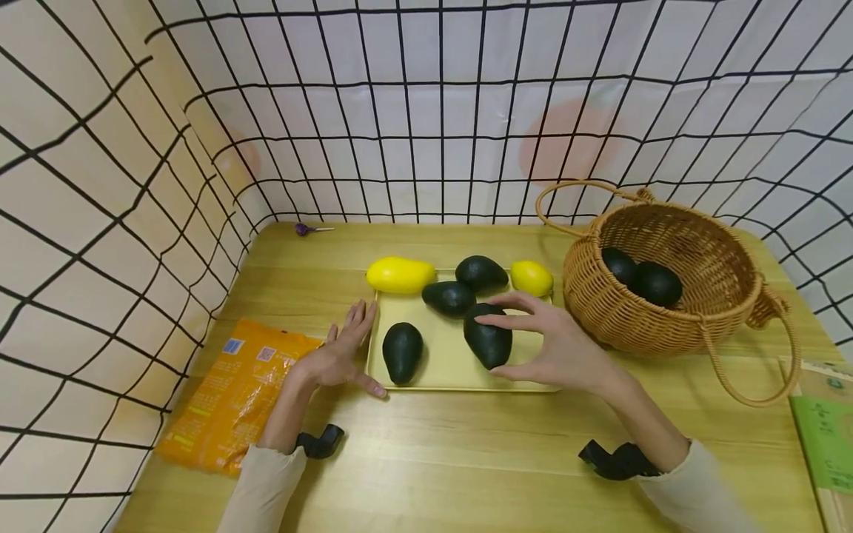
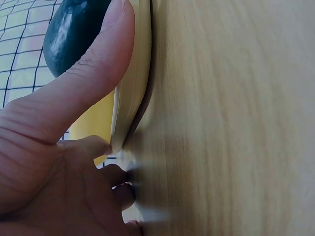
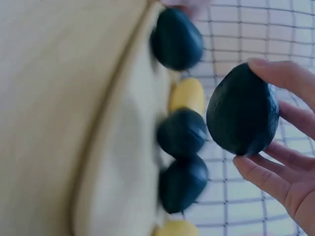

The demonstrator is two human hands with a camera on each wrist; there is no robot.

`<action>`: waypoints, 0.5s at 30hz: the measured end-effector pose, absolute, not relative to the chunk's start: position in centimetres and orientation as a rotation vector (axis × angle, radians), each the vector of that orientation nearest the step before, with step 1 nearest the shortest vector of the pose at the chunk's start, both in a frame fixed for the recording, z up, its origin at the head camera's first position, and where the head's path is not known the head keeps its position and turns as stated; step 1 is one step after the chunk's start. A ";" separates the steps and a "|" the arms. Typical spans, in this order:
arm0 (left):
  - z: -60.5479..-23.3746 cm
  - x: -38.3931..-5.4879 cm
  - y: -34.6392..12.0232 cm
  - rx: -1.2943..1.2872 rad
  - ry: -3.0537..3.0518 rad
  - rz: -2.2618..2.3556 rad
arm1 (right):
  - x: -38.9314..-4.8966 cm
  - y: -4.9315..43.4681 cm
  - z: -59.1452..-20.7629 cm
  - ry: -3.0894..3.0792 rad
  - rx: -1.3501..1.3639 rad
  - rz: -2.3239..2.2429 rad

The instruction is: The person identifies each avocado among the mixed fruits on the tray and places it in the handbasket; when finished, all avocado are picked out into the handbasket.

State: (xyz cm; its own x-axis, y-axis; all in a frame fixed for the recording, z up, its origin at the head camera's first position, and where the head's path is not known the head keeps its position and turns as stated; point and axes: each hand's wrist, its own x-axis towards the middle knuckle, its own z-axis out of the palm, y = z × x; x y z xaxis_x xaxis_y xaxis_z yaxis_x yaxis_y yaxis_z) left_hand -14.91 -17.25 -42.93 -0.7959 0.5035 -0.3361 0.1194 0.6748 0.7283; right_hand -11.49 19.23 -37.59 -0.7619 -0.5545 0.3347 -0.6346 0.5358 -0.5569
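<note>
My right hand pinches a dark green avocado between thumb and fingers. In the right wrist view the held avocado is raised above the shallow pale yellow tray. My left hand lies at the tray's left edge, fingers spread, with its thumb near the front corner. Beside it inside the tray lies another avocado. Two more avocados, one in front and one behind, lie close together toward the back. An elongated yellow fruit and a rounder yellow fruit sit at the back corners.
A wicker basket with two handles stands at the right, with dark avocados inside. An orange packet lies left of the left forearm. Far back is a small purple-handled tool. A green-and-brown package lies at the right edge. Black wire grid surrounds the table.
</note>
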 end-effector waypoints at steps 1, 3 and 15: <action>-43.0 -14.9 -17.3 0.480 2.365 0.978 | -11.4 19.8 -37.2 -2.619 1.014 1.029; -43.0 -14.8 -17.3 0.482 2.365 0.977 | -11.2 21.0 -36.5 -2.561 0.972 1.034; -43.0 -14.9 -17.4 0.492 2.362 0.980 | -11.4 28.3 -33.4 -2.368 0.450 1.228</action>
